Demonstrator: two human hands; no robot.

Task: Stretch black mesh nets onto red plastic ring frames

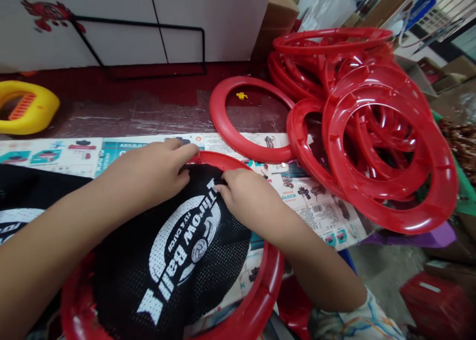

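Note:
A round black mesh net (223,251) with white "Throw Ball" lettering lies over a red plastic ring (273,275) in front of me. The net covers most of the ring's opening, and a gap shows along the lower right. At the far rim, my left hand (163,164) has its fingers bent over the net's edge. My right hand (247,196) pinches the net's edge a little to the right, close to the ring. The undersides of both hands' fingers are hidden. Beside my left forearm lies another black printed net (22,196), partly cut off by the frame.
Many red rings (439,181) are heaped at the right, and a single ring (223,124) leans out toward the middle. A yellow plastic handle piece (44,107) lies at the left. Printed cardboard (316,206) covers the work surface. A black wire frame (204,47) stands before a white box (230,23).

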